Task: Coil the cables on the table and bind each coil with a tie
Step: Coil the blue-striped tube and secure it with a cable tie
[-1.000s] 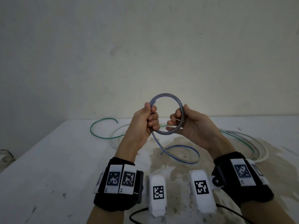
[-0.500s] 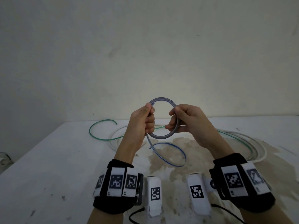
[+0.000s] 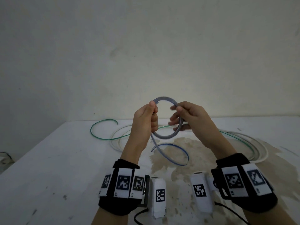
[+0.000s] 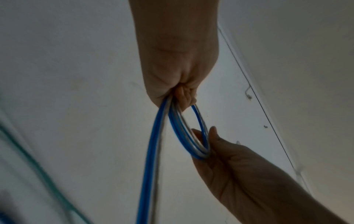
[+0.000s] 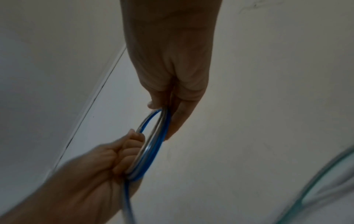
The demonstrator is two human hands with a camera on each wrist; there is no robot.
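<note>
Blue cable [image 3: 164, 136] coil held up over table [image 3: 56, 168], gripped by left hand [image 3: 144, 120], pinched by right hand [image 3: 188, 117]. Tail hanging down, free.

White tabletop [image 3: 48, 168], brown-stained at centre. Lying on it: green cable [image 3: 97, 137], white cable loops [image 3: 259, 153], loose blue cable tail [image 3: 181, 148].

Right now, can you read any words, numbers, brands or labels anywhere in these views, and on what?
No readable words or numbers.
Left wristband: black-and-white square code markers; tiny marks beneath them, too small to read.
Right wristband: the same kind of markers, small print illegible.
Two white wrist-camera housings: one code marker each, no text.
Blue-striped cable and table: no print visible.
</note>
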